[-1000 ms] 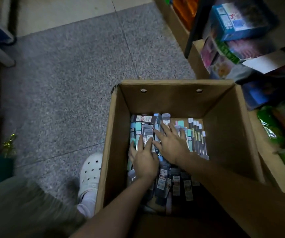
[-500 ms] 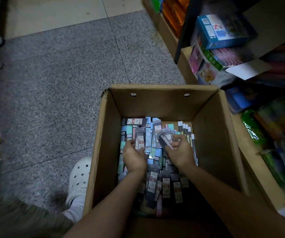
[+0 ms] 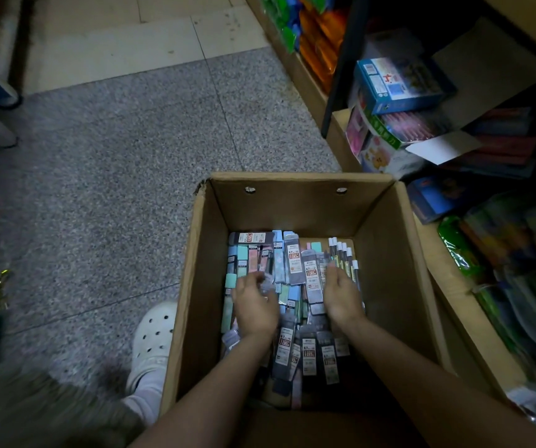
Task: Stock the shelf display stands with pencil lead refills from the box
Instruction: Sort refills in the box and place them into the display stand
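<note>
An open cardboard box (image 3: 292,205) stands on the floor in front of me. Its bottom is covered with several pencil lead refills (image 3: 294,263): flat grey, blue, green and pink packs, with a row of thin tubes at the right. Both my hands are down inside it. My left hand (image 3: 255,305) lies on the left of the pile, its blurred fingers curled round a few packs. My right hand (image 3: 341,295) rests on the right of the pile with its fingers straight and pointing forward, next to the thin tubes.
Right of the box stands a low wooden shelf (image 3: 454,286) with a blue carton (image 3: 399,85), coloured boxes and plastic-wrapped packets. My foot in a white clog (image 3: 153,337) is left of the box on the grey speckled floor (image 3: 114,156).
My right hand has let go of the pack it pinched and now lies flat on the pile. My left hand has shifted slightly forward over the packs. The view tilted up.
</note>
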